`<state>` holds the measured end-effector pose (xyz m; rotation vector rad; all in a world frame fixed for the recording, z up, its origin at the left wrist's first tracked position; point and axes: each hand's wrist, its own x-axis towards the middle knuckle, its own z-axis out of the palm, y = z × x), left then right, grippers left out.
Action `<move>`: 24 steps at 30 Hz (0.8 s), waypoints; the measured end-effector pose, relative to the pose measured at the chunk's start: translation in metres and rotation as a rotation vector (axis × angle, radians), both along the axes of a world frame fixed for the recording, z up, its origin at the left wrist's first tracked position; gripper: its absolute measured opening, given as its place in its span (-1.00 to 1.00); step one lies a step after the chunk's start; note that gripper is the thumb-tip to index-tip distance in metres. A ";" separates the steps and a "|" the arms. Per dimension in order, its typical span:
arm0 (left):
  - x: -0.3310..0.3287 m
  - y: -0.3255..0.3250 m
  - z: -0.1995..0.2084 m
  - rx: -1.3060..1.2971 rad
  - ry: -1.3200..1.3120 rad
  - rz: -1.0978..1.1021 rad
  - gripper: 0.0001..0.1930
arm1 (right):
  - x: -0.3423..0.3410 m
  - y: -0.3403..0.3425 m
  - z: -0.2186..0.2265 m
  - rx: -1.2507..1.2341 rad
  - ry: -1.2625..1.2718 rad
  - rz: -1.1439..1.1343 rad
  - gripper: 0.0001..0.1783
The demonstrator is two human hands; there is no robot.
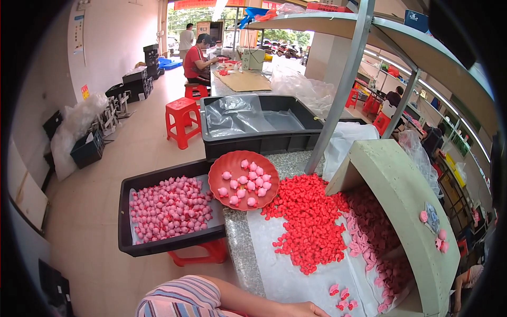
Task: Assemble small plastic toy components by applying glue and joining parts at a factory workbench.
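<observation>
From the lower edge my left forearm, in a striped sleeve, reaches right across the white sheet [272, 267]. My left hand [306, 309] is cut off by the picture's edge, its fingers mostly hidden. Just beyond it lie a few small pink-and-red pieces [343, 298]. A heap of small red pieces [311, 227] covers the sheet's far part. Pink pieces [359, 243] line the opening of a pale green arched box [406, 182], with darker red ones in its shade. A blurred skin-toned shape inside may be my right hand [393, 252]; its fingers cannot be made out.
Left of the bench, a black tray [127, 211] of pink-and-red pieces rests over a red stool [203, 253]. A red scalloped bowl [215, 179] holds pink round pieces. Behind stands a larger black tray [264, 141] with plastic film. A metal post [343, 79] rises beside the box.
</observation>
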<state>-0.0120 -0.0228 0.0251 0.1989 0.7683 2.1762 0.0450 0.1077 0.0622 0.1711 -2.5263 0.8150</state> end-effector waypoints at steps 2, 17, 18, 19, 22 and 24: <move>0.001 -0.002 0.003 -0.067 0.027 0.045 -0.75 | -0.001 0.002 0.000 -0.014 -0.041 0.026 -0.74; 0.003 0.014 -0.031 0.164 -0.266 -0.023 -0.72 | 0.001 -0.004 -0.007 -0.087 -0.149 -0.076 -0.66; -0.002 0.010 -0.030 0.195 -0.252 -0.022 -0.67 | -0.009 -0.002 -0.015 -0.126 0.183 -0.043 -0.63; -0.002 0.004 -0.037 0.326 -0.278 0.006 -0.65 | -0.005 -0.003 -0.013 -0.236 0.125 -0.081 -0.62; -0.008 -0.012 -0.010 0.256 -0.308 0.095 -0.57 | 0.001 0.011 -0.015 -0.560 -0.002 -0.140 -0.47; -0.013 -0.013 -0.007 0.267 -0.315 0.020 -0.56 | 0.002 0.020 -0.015 -0.718 -0.077 -0.203 -0.45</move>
